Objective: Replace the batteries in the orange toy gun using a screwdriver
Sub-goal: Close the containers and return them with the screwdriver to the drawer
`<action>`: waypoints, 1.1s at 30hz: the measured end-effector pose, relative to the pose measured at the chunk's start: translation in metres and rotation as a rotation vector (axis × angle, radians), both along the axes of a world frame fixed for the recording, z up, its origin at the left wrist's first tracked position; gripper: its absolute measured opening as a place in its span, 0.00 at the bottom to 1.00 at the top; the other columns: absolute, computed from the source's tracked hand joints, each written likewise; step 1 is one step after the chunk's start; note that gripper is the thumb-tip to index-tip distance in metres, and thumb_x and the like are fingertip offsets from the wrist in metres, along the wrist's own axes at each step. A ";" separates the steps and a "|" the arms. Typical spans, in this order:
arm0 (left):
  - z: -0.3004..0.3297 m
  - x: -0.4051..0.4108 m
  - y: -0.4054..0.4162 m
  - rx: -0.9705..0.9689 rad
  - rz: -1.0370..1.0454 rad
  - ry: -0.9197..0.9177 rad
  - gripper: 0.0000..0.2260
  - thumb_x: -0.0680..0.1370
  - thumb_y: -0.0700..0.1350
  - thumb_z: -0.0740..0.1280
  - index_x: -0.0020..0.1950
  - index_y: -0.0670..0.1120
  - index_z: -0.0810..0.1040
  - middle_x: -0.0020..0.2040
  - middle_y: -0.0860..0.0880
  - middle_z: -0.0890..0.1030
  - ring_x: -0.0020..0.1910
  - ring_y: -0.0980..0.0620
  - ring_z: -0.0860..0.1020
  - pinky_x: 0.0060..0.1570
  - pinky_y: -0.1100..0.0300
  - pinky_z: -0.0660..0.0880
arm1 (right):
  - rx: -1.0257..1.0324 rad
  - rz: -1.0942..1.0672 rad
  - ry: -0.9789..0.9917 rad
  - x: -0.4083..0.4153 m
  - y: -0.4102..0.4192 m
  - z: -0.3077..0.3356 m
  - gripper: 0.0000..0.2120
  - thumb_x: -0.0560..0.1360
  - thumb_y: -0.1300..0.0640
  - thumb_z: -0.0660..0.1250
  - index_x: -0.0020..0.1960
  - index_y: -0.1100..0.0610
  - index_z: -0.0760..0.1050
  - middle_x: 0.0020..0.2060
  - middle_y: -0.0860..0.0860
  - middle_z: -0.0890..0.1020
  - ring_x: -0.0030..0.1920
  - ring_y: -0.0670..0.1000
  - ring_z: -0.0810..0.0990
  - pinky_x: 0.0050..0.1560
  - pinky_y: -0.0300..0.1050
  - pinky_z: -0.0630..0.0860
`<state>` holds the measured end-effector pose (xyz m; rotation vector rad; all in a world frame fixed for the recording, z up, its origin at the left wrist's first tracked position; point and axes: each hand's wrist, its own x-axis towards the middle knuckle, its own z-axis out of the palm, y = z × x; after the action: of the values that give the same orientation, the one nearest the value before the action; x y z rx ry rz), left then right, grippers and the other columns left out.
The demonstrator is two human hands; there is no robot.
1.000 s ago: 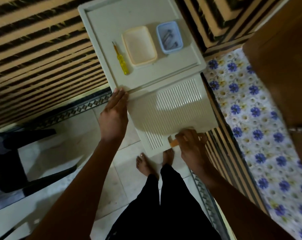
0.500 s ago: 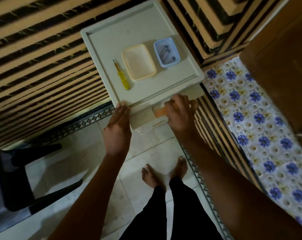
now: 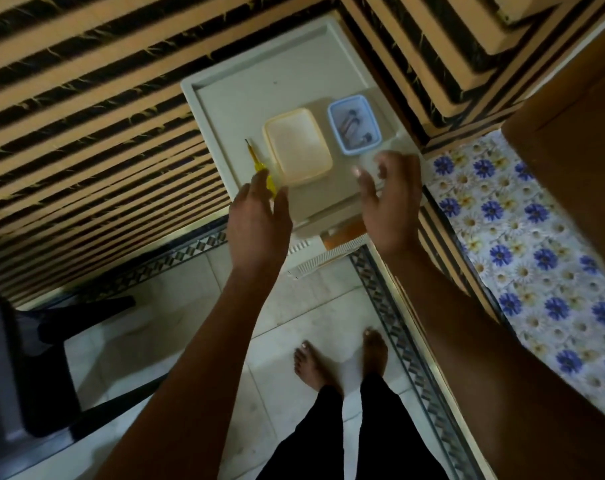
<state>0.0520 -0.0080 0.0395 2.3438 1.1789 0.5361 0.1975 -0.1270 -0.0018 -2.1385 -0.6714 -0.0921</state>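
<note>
Striped orange-and-black walls closed round a pale plastic cabinet (image 3: 245, 98) that stood in the corner, with light floor tiles (image 3: 204, 327) below it and a blue-flowered cloth (image 3: 523, 244) to the right. On the cabinet's rimmed top lay a yellow-handled screwdriver (image 3: 259, 164), a cream rectangular tub (image 3: 297, 147) just beside it, and a small blue tub (image 3: 354, 124) further right that held some slim dark items, possibly batteries, though the view was too blurred to be sure. Under the top, a ribbed drawer (image 3: 329, 258) stood slightly out, and a patch of orange (image 3: 342, 235) showed inside it; whether that was the toy gun could not be told.

Both hands hovered over the front edge of the cabinet, palms turned toward each other. The left hand (image 3: 259, 220) was relaxed, fingers loosely extended and holding nothing, its fingertips in front of the lower end of the screwdriver's handle. The right hand (image 3: 391, 199) was likewise released, fingers spread and lightly bent, empty, near the blue tub and above the drawer's right side.

Bare feet (image 3: 342, 358) and black trouser legs stood on the tiles beneath, and a dark plastic chair (image 3: 34, 341) sat at the lower left.
</note>
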 end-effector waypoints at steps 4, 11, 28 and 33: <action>0.014 0.035 0.011 -0.052 0.088 0.120 0.16 0.85 0.51 0.68 0.68 0.43 0.80 0.58 0.42 0.87 0.55 0.45 0.87 0.53 0.52 0.84 | -0.106 -0.140 0.205 0.033 0.040 0.018 0.17 0.84 0.54 0.64 0.69 0.61 0.73 0.69 0.61 0.71 0.66 0.56 0.76 0.43 0.25 0.68; 0.018 0.056 0.021 -0.188 0.205 0.108 0.16 0.85 0.47 0.68 0.68 0.39 0.80 0.62 0.43 0.84 0.55 0.52 0.78 0.47 0.68 0.65 | -0.084 -0.208 0.432 0.067 0.057 0.003 0.08 0.80 0.59 0.68 0.50 0.64 0.81 0.52 0.60 0.84 0.47 0.55 0.85 0.28 0.31 0.73; 0.010 -0.019 -0.121 -0.515 0.094 -0.269 0.06 0.87 0.44 0.66 0.55 0.56 0.76 0.54 0.44 0.83 0.31 0.55 0.85 0.31 0.56 0.83 | 0.151 -0.313 0.679 -0.024 -0.126 0.026 0.07 0.82 0.62 0.68 0.58 0.61 0.81 0.40 0.43 0.80 0.32 0.47 0.82 0.39 0.51 0.83; -0.023 -0.037 -0.170 -0.584 0.075 -0.176 0.07 0.86 0.42 0.66 0.58 0.56 0.76 0.51 0.43 0.82 0.30 0.55 0.84 0.31 0.62 0.79 | 0.020 -0.343 0.699 -0.036 -0.175 -0.011 0.14 0.78 0.50 0.69 0.58 0.57 0.83 0.49 0.52 0.81 0.44 0.60 0.85 0.45 0.62 0.84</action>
<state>0.0153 -0.1779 0.0161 1.7291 1.1545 0.3514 0.1620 -0.3018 -0.0123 -2.0545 0.1026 0.4435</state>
